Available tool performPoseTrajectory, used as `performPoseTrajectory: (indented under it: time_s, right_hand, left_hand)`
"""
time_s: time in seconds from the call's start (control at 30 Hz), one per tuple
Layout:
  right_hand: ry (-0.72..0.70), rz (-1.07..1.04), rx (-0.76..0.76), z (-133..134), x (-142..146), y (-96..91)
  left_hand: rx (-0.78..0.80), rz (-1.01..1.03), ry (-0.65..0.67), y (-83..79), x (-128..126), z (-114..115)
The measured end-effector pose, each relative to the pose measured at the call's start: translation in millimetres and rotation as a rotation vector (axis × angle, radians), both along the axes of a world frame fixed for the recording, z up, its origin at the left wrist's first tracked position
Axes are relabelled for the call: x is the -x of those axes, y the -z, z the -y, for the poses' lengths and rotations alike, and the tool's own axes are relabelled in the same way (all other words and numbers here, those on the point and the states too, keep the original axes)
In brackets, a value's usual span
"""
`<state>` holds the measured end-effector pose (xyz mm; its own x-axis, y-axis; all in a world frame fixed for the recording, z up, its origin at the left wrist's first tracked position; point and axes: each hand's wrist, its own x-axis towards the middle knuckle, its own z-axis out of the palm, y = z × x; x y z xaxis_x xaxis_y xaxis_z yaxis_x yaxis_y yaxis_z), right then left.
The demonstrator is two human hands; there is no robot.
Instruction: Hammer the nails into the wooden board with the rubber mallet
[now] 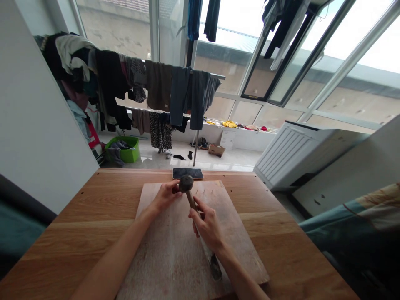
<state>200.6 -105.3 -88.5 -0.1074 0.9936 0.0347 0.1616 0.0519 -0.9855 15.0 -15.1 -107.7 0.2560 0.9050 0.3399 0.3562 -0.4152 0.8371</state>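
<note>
With my right hand (pixel 208 221) I'm gripping the hammer (pixel 186 183) partway along its shaft, fingers wrapped around, probably for steering it; its head is hovering near the far edge of the board (pixel 165 250), its handle end pointing toward the near right corner. My left hand (pixel 167 193) is curling, thumb and fingers nearly together, beside the head; I can't tell whether it's pinching anything. Three nails (pixel 204 191) are standing spaced apart toward the board's far right corner, seemingly so each has its own room. The phone (pixel 188 173) is lying between the board and the table's (pixel 268 233) far edge, limiting forward reach, while wood is stretching along both sides, leaving my elbows room.
</note>
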Motion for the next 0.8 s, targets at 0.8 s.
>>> performPoseTrajectory:
  time_s: [0.8]
  right_hand:
    - [0.509, -0.435, -0.055, -21.8, -77.3, -18.1]
  left_hand:
    - [-0.519, -1.086, 0.382, -46.0, -122.6, 78.6]
